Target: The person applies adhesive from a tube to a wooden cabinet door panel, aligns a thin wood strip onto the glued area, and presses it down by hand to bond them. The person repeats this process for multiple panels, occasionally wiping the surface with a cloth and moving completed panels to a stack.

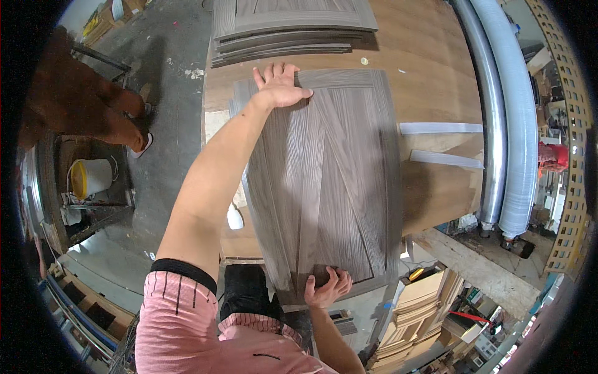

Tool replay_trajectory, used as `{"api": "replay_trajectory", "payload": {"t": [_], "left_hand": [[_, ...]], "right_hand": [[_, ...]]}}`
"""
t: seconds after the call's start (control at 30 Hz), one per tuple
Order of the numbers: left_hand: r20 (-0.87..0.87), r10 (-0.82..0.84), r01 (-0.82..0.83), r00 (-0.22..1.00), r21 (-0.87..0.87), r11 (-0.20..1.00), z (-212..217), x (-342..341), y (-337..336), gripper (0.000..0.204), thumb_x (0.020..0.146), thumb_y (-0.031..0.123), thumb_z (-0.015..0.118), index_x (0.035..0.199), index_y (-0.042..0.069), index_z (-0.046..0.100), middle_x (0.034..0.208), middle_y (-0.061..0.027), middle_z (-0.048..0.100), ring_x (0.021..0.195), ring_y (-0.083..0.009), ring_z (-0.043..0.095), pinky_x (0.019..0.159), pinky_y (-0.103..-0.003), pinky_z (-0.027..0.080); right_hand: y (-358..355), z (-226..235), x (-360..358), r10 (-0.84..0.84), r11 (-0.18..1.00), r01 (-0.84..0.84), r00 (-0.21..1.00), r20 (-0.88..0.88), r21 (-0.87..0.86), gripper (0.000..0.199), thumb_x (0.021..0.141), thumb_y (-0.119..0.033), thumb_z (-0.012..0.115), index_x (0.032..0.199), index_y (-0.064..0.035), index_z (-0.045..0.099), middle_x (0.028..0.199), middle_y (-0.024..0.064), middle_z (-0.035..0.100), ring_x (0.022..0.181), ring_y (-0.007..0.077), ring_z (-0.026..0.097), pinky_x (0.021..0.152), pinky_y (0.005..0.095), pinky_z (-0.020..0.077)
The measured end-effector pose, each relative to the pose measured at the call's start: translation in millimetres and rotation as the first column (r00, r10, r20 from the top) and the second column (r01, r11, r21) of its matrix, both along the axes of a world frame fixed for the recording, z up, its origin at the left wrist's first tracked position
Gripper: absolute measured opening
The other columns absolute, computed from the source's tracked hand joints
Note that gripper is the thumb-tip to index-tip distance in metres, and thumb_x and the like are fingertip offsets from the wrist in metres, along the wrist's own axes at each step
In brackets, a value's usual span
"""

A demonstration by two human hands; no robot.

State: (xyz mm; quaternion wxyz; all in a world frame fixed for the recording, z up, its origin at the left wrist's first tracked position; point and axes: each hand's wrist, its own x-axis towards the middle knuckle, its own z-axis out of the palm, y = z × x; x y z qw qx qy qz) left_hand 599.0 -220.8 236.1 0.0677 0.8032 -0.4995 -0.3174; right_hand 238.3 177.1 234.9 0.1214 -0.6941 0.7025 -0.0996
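A grey wood-grain cabinet door panel (pixel 349 168) with a raised frame lies flat before me, its near end reaching past the table edge. My left hand (pixel 278 87) rests on its far end, fingers spread across the far edge and thumb pointing right. At the near end my right hand (pixel 327 288) lies on the frame with its fingers apart and slightly bent. What looks like another panel's edge shows beneath along the left side. Beyond my left hand sits a stack of similar grey panels (pixel 293 28).
Two pale strips (pixel 442 128) lie on the wooden tabletop (pixel 430 68) at the right. Past them are a metal roller (pixel 489 112) and a film-wrapped roll (pixel 514 118). Brown panels (pixel 411 305) stand at lower right. A person's legs (pixel 109 100) and a bucket (pixel 92 178) are at left.
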Motion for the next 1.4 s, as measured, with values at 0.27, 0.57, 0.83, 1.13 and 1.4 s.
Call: {"api": "replay_trajectory", "payload": {"t": [0.27,0.57,0.83,1.13,1.4], "left_hand": [[0.016,0.006,-0.005,1.000,-0.063,0.998,-7,-1,3,0.088,0.079,0.059,0.070,0.150,0.015,0.040,0.165,-0.0198,0.020,0.155,-0.0396,0.005,0.119,-0.063,-0.010],[0.127,-0.032,0.052,0.991,-0.160,0.986,-11,-9,10,0.094,0.079,0.066,0.067,0.154,0.018,0.037,0.167,-0.0168,0.019,0.156,-0.0352,0.006,0.120,-0.066,-0.006],[0.351,-0.002,0.116,0.937,-0.303,0.946,-17,-24,35,0.089,0.089,0.068,0.055,0.160,0.022,0.028,0.169,-0.0109,0.014,0.157,-0.0298,0.004,0.119,-0.069,-0.001],[0.457,-0.336,0.525,0.823,-0.388,0.758,-27,-185,201,0.070,0.102,0.054,0.042,0.158,0.013,0.030,0.167,-0.0117,0.021,0.155,-0.0305,0.014,0.120,-0.067,0.007],[0.281,-0.495,0.569,0.822,-0.394,0.721,-14,-271,377,0.075,0.093,0.054,0.056,0.156,0.018,0.036,0.167,-0.0117,0.023,0.155,-0.0323,0.017,0.119,-0.068,0.013]], "right_hand": [[-2,0,0,-0.001,1.000,0.001,1.000,0.012,0.020,0.057,0.090,-0.059,0.060,0.115,-0.0076,0.060,0.126,0.0188,0.046,0.129,0.0435,0.036,0.111,0.0663,0.0208],[1,0,-1,0.013,1.000,-0.013,1.000,-0.008,-0.019,0.055,0.091,-0.056,0.059,0.116,-0.0076,0.060,0.126,0.0193,0.046,0.127,0.0426,0.036,0.110,0.0651,0.0222],[-7,8,3,0.025,0.996,-0.023,0.999,0.028,-0.081,0.056,0.091,-0.058,0.058,0.116,-0.0074,0.062,0.126,0.0178,0.049,0.125,0.0409,0.041,0.110,0.0580,0.0266],[-1,4,-5,0.052,0.993,-0.028,0.978,0.203,-0.119,0.058,0.092,-0.061,0.051,0.119,-0.0122,0.066,0.127,0.0135,0.056,0.126,0.0386,0.046,0.113,0.0589,0.0233],[4,-10,-16,0.095,0.913,0.178,0.783,0.615,-0.367,0.074,0.095,-0.066,0.043,0.128,-0.0006,0.058,0.131,0.0194,0.056,0.124,0.0391,0.049,0.109,0.0553,0.0297]]}}
